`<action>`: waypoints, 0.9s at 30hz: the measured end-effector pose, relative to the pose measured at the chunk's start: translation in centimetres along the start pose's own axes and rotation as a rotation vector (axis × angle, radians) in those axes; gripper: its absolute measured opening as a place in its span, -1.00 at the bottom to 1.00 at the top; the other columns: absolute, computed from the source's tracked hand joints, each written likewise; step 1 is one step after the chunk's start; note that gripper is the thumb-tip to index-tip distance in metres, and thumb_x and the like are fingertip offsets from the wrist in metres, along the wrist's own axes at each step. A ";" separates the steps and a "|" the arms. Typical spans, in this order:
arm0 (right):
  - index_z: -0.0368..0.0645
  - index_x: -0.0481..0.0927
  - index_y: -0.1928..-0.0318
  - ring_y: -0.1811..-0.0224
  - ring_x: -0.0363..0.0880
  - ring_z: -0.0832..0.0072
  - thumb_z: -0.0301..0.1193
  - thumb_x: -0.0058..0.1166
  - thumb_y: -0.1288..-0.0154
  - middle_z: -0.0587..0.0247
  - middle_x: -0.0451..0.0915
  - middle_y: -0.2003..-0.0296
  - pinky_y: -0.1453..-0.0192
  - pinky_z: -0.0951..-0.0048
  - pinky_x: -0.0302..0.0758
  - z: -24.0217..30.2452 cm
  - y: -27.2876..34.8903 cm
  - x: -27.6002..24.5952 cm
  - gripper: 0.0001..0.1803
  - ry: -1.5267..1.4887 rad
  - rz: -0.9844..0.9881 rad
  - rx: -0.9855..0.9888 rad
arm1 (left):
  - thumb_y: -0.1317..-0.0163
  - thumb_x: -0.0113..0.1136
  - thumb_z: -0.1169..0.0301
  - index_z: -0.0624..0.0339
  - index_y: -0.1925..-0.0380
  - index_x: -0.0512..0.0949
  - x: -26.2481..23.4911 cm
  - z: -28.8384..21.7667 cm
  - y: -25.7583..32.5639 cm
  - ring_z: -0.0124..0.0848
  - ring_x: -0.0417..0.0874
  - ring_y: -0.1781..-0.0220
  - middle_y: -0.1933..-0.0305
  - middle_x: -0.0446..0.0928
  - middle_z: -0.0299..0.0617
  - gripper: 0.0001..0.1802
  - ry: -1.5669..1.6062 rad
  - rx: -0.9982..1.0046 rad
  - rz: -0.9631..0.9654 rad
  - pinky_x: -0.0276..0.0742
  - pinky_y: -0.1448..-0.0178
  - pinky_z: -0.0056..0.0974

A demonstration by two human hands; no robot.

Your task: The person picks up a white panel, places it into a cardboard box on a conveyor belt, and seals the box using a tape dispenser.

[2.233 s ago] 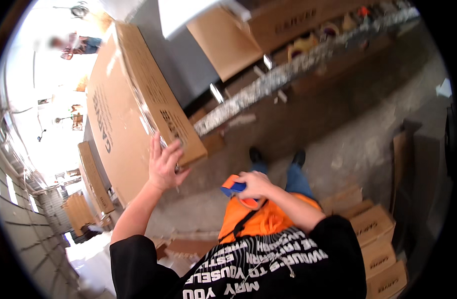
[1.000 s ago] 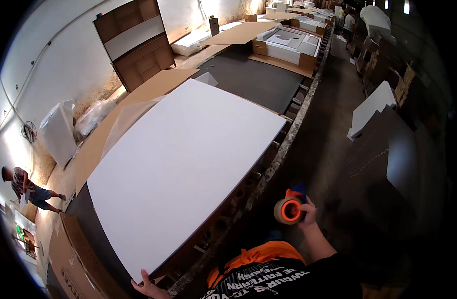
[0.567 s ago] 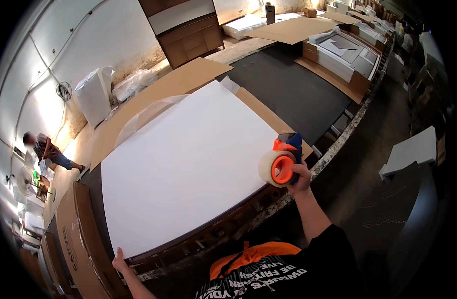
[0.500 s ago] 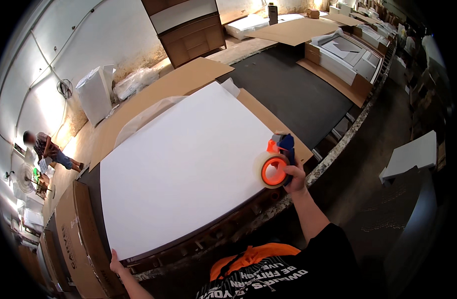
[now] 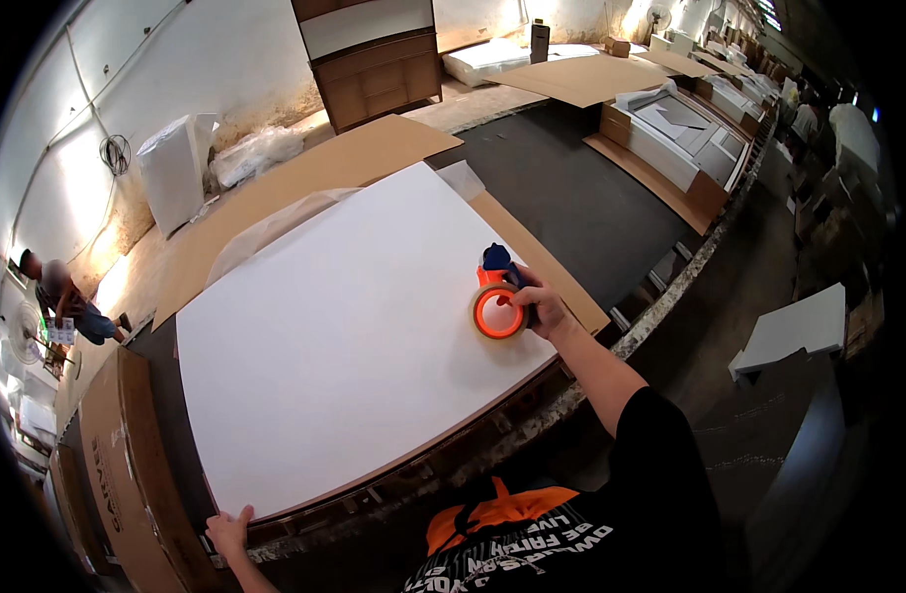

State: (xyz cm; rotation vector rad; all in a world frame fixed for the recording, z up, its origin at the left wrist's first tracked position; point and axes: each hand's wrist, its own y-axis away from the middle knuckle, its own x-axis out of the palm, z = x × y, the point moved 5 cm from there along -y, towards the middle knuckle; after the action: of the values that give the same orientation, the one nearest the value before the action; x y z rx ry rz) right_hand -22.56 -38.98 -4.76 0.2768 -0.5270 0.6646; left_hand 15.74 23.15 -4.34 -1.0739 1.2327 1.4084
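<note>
A large white panel (image 5: 344,346) lies flat in front of me on a sheet of brown cardboard (image 5: 319,163), which shows along its far and right sides. My right hand (image 5: 544,308) grips a tape dispenser (image 5: 496,259) with a dark blue and orange body and a roll of clear tape on an orange hub. It is held above the right part of the panel. My left hand (image 5: 228,534) touches the panel's near left corner, thumb and fingers apart. A strip of thin white wrapping (image 5: 275,232) sticks out from under the far edge.
Brown cartons (image 5: 127,465) stand at the left end. To the right runs a dark conveyor surface (image 5: 571,188) with a metal edge, and farther along is an open carton (image 5: 675,148) with white panels. A person (image 5: 72,301) stands at far left. A brown cabinet (image 5: 374,74) stands behind.
My right hand has moved left with the tape dispenser, farther over the white panel. My left hand stays at the near left corner, its fingers more spread. The whole view has shifted slightly.
</note>
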 end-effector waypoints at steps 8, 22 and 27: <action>-0.29 0.44 -0.14 0.00 0.62 0.26 -0.40 0.01 -0.20 0.09 0.59 0.03 -0.18 0.21 0.57 4.8 -1.1 -11.0 -0.52 -0.391 -0.192 -0.299 | -0.03 0.46 0.00 0.25 0.10 0.66 1.9 2.1 -0.1 -0.04 0.68 0.06 0.06 0.65 -0.02 -0.41 -0.012 -0.015 -0.858 0.62 -0.03 -0.09; -0.14 0.42 -0.32 -0.32 0.32 -0.22 -0.16 0.20 -0.12 -0.27 0.24 -0.38 -0.43 0.08 0.28 2.5 8.1 -29.5 -0.26 1.031 -0.490 -0.269 | -0.25 0.38 0.38 0.41 -0.18 0.50 -3.9 -49.1 53.6 -0.01 0.62 -0.13 -0.16 0.57 0.13 -0.46 0.977 1.609 -0.310 0.55 -0.22 -0.08; -0.23 0.66 0.07 0.00 0.60 -0.02 -0.29 0.12 0.03 -0.11 0.62 0.07 -0.14 0.10 0.57 11.3 26.6 -53.5 -0.53 1.250 -1.101 -0.024 | -0.22 0.37 0.48 0.31 -0.13 0.55 0.5 -61.4 70.3 -0.17 0.67 -0.04 -0.07 0.63 0.08 -0.54 0.778 2.064 0.379 0.57 -0.14 -0.19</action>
State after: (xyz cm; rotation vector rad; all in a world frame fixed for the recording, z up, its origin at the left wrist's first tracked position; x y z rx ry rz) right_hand -79.55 -50.76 -22.45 0.0551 0.8082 -0.3164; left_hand -51.81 -41.11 0.14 0.2551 2.3903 -0.6082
